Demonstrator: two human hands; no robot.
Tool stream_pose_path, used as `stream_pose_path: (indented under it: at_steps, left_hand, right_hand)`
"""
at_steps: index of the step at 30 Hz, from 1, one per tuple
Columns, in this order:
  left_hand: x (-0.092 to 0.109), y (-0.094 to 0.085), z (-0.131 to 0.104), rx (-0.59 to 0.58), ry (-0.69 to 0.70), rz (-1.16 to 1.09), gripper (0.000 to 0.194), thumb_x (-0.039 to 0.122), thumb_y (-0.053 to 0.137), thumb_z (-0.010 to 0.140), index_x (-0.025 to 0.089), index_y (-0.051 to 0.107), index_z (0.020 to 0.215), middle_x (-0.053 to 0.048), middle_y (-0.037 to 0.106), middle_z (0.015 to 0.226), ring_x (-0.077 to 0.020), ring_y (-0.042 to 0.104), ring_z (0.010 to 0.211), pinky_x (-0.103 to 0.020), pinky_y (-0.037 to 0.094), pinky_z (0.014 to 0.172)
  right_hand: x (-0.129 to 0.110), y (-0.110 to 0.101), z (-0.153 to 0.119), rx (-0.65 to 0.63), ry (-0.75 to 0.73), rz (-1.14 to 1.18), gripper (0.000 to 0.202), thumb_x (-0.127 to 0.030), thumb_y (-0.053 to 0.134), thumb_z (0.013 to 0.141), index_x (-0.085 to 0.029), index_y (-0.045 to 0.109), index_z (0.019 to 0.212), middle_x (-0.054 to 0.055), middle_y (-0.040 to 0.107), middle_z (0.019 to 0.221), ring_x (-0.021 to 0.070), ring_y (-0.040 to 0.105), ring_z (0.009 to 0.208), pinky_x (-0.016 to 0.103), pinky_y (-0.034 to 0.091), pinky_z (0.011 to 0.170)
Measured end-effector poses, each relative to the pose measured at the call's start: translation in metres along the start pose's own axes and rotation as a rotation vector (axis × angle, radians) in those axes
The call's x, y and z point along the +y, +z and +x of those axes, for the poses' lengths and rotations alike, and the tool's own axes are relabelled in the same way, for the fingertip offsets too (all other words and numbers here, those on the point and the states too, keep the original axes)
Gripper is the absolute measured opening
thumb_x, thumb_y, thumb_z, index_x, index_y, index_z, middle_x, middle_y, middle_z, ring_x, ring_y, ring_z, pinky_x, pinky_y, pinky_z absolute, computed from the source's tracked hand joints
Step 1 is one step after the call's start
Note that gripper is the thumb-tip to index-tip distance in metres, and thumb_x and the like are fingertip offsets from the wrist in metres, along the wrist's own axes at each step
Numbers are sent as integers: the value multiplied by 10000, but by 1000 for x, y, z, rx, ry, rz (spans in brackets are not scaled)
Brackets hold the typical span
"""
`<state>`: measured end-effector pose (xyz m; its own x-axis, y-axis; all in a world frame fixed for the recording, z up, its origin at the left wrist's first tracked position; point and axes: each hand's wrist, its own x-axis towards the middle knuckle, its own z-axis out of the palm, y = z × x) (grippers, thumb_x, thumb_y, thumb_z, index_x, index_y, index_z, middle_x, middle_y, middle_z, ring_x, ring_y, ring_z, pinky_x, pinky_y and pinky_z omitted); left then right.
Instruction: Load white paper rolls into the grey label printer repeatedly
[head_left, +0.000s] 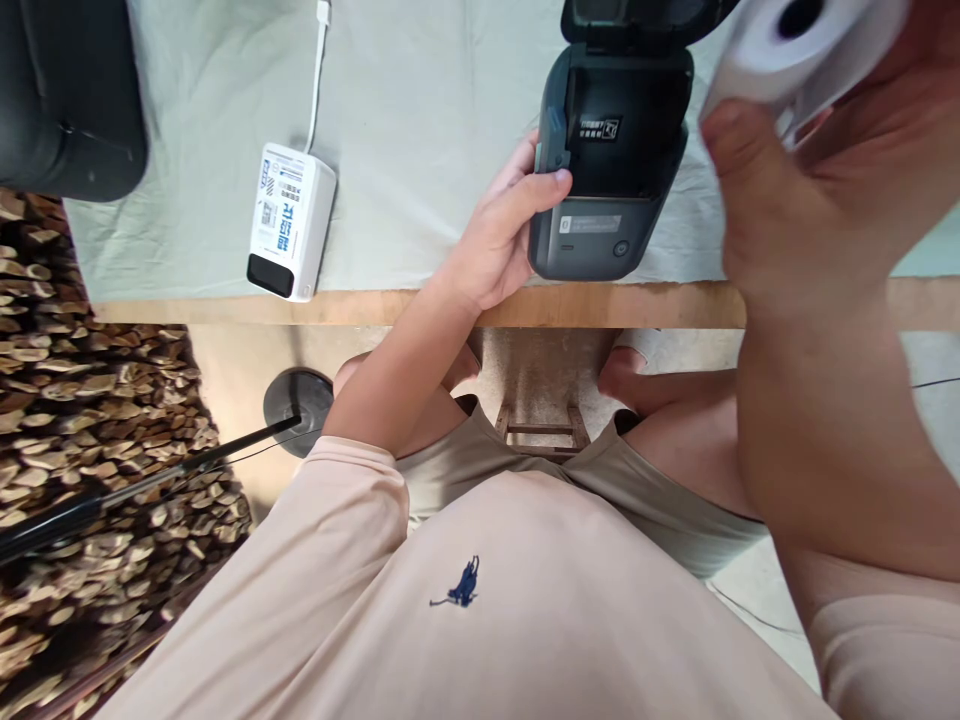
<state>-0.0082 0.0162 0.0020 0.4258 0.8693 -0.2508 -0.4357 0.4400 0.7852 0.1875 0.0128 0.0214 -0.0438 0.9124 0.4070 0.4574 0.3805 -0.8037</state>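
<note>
My left hand (501, 228) is closed around the left side of a dark portable label printer (591, 236), its thumb lying on the front edge. The printer's lid (626, 22) is swung up, and the paper bay beneath it shows a small printed label inside. At the upper right my right hand (817, 190) grips a white paper roll (757, 55) with a dark hole in its core. The roll is close to the camera, to the right of the printer and apart from it. Part of the roll and most of the right fingers are hidden.
On the cloth-covered table (405, 90) lies a white power bank (291, 220) with a short white cable (318, 80). A black padded object (71, 100) occupies the upper left corner. Below the table edge stand a black pole's round base (289, 390) and stacked firewood (90, 400).
</note>
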Motion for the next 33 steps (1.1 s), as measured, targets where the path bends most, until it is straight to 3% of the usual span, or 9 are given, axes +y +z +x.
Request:
stream_pose_path:
  at_steps: [2,4,7,12,16,21,26,33]
  left_hand:
    - [0,-1,-1,2,6,11,129,301,605,860,312,638,983,12,733,991,-221,700,944,-359,568,826]
    - [-1,-2,-2,-12,13,10,123,303,620,869,315,628,991,13,702,938,-213,697,913,-351,568,798]
    - [0,-2,-3,-12,11,5,133,285,603,890,306,618,1020,11,677,900,-215,709,932,-332,565,777]
    - [5,2,-5,50,-80,13,169,280,612,876,332,652,1032,-14,758,1046,-316,652,1239,-382,583,918]
    - [7,5,-8,102,-162,-54,198,277,613,889,344,679,1063,1,786,1075,-325,584,1375,-429,546,1058]
    - [7,5,-8,137,-171,-68,166,268,598,900,324,678,1034,-2,781,1060,-323,568,1394,-441,504,1132]
    - [8,5,-7,43,-82,-6,113,266,579,904,314,629,994,4,775,1084,-288,673,1208,-365,601,929]
    - [7,8,-5,64,-9,-162,189,294,507,980,165,644,959,-22,718,807,-182,764,860,-271,608,779]
  right_hand:
    - [-9,0,1,-20,-170,-104,411,-472,562,888,-241,583,1227,14,609,1199,131,626,1099,293,510,947]
    - [-18,0,3,-66,-240,-254,344,-425,515,924,-248,601,1206,-5,620,1179,122,616,1109,284,485,940]
    - [-32,3,11,-133,-164,-472,386,-493,434,950,-252,626,1182,-5,607,1167,146,568,1217,311,458,1009]
    - [-51,9,25,-331,100,-667,434,-421,360,923,-226,609,1220,18,578,1233,187,549,1217,377,444,1052]
    - [-45,14,24,-402,153,-734,427,-400,418,865,-239,584,1224,14,595,1222,231,581,1224,459,409,1093]
    - [-33,18,22,-382,176,-717,350,-386,433,849,-213,630,1080,-22,656,1090,180,633,1147,442,396,1132]
    - [-38,14,21,-329,148,-712,371,-461,433,867,-223,680,1008,16,634,929,214,601,1166,505,368,1117]
    - [-30,20,13,-332,9,-591,540,-523,306,982,-197,697,803,5,653,865,156,559,1150,485,406,1057]
